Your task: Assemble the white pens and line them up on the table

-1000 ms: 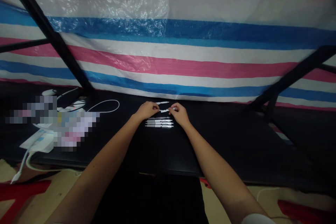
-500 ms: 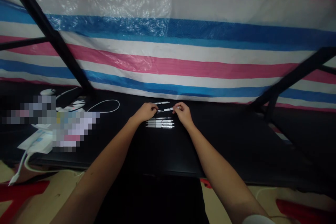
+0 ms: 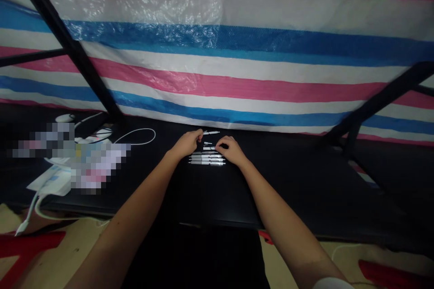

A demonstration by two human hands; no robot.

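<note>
Striped sheeting closes off the far side, behind a black table whose dark top makes white parts easy to pick out. Slanting poles flank the workspace. Cords and a white box sit well off to the left, which leaves the middle to the hands.

Both hands work palms down, probably for fine fingertip control. The left hand has its fingertips bunched at the left end of the far pen; whether they grip it, I cannot tell. The right hand curls thumb and forefinger into a ring at the right end of a barrel; pinched or just let go is unclear.

Nearer the person, a row of pens lies parallel, tips left, presumably for order. Between far pen and barrel rests a small tip, kept within reach.
</note>
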